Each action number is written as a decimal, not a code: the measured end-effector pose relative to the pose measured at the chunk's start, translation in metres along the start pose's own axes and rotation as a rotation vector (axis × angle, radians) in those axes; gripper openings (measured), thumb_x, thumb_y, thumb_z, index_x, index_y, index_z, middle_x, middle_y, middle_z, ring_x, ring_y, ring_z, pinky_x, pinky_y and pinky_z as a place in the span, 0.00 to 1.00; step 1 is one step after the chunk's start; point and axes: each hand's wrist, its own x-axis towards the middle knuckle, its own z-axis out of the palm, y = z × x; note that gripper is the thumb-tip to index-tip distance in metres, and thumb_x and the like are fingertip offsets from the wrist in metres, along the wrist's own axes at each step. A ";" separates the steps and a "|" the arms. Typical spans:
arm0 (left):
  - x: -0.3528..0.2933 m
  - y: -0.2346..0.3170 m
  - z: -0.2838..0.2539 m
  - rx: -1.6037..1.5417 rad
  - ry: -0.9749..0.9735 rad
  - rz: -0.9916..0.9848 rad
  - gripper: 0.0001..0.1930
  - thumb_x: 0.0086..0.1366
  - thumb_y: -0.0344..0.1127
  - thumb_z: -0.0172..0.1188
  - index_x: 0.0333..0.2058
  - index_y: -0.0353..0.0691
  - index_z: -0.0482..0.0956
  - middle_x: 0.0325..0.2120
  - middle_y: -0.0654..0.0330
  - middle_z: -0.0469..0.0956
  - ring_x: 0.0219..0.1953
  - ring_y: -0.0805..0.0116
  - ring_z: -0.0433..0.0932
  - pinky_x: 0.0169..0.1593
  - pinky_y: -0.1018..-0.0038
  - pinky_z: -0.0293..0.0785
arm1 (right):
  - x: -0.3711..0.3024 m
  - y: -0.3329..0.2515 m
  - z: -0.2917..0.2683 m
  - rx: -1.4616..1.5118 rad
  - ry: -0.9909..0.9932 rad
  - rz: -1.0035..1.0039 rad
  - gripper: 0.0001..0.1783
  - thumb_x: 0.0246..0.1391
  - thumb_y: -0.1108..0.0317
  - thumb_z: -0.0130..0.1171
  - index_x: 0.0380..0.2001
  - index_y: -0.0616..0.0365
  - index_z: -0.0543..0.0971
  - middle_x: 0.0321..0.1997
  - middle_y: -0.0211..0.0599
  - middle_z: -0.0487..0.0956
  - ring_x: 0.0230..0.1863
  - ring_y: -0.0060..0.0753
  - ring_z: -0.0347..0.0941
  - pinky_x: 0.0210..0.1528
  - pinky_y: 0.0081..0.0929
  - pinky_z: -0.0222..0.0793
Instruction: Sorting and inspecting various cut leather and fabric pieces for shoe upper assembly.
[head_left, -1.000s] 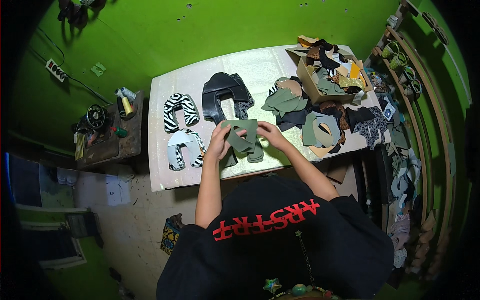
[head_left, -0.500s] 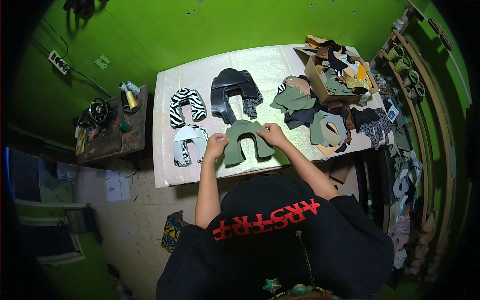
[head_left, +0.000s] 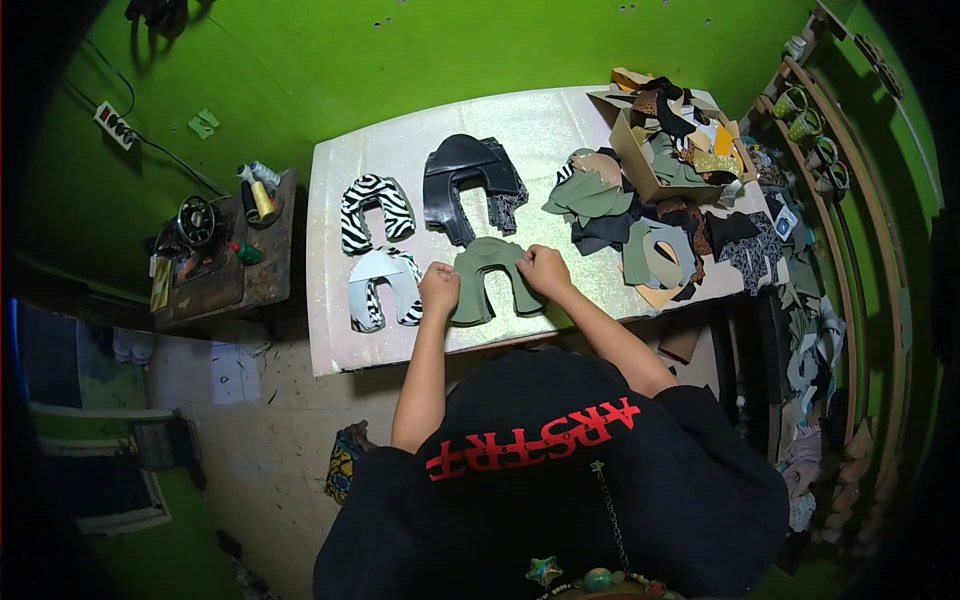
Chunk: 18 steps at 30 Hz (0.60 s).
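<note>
A stack of olive-green U-shaped shoe upper pieces (head_left: 488, 255) lies near the front edge of the pale table, its opening toward me. My left hand (head_left: 438, 290) is closed at the stack's left edge, fingers curled in. At the right edge, the closed fingers of my right hand (head_left: 545, 272) pinch the green material. Beyond the stack are black glossy upper pieces (head_left: 470, 160) in the same arch shape. To the left sit zebra-striped pieces (head_left: 376, 205), with a pile topped by a white piece (head_left: 378, 266) in front of them.
A cardboard box (head_left: 640, 178) full of scraps stands at the table's back right. Loose green cut pieces (head_left: 588, 195) and dark scraps (head_left: 740, 245) spread around it. A sewing machine (head_left: 200, 225) with thread cones is at the left. Shoes hang on a rack (head_left: 815, 130) at the right.
Both hands have stayed at the green stack's sides. Its legs now sit closer together and look more evenly lined up, and the right hand's fingers have curled in more.
</note>
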 end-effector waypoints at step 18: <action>-0.026 0.050 0.019 0.356 0.110 -0.002 0.30 0.47 0.39 0.60 0.48 0.38 0.60 0.46 0.48 0.60 0.49 0.48 0.60 0.51 0.60 0.59 | 0.024 0.025 -0.036 -0.084 0.113 0.006 0.21 0.40 0.61 0.59 0.38 0.62 0.70 0.39 0.48 0.69 0.42 0.48 0.66 0.45 0.36 0.63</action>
